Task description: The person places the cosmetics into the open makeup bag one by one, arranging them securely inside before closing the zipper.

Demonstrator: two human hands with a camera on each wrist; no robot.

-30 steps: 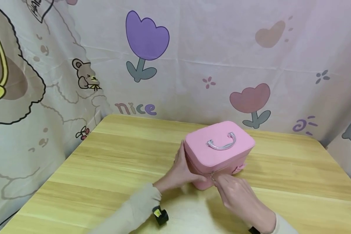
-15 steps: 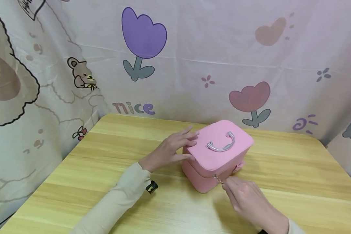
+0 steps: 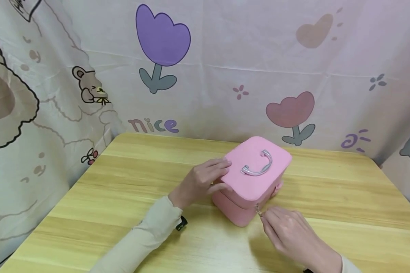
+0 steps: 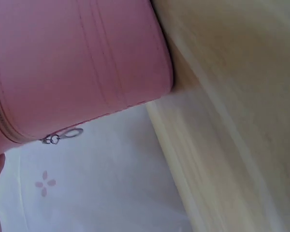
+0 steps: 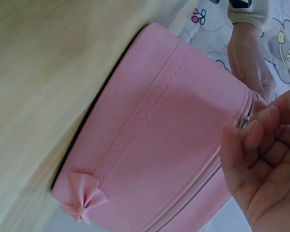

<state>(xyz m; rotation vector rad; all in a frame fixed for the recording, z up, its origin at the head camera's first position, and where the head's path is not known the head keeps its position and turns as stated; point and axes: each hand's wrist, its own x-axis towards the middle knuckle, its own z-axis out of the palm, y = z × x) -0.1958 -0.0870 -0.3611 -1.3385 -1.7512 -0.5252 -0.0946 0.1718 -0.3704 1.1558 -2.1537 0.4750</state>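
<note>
A pink case [image 3: 249, 193] with a silver handle [image 3: 257, 168] on its lid stands on the table. My left hand [image 3: 201, 176] rests on the lid's left edge, fingers fairly straight over the top and thumb along the near side. At the front corner, my right hand [image 3: 290, 231] pinches a metal zipper pull [image 3: 258, 211] with curled fingers. The zipper [image 5: 183, 198] runs round the case below the lid in the right wrist view. Another zipper pull [image 4: 67, 134] hangs free in the left wrist view. The lid lies down on the case.
The wooden table [image 3: 130, 182] extends on both sides of the case. A printed cloth [image 3: 212, 76] hangs behind it and at the sides. A pink bow [image 5: 84, 197] sits on the case's wall.
My left hand has shifted from the case's left side up onto the lid edge. My right hand has drawn the zipper pull rightward at the front corner. The case has turned slightly.
</note>
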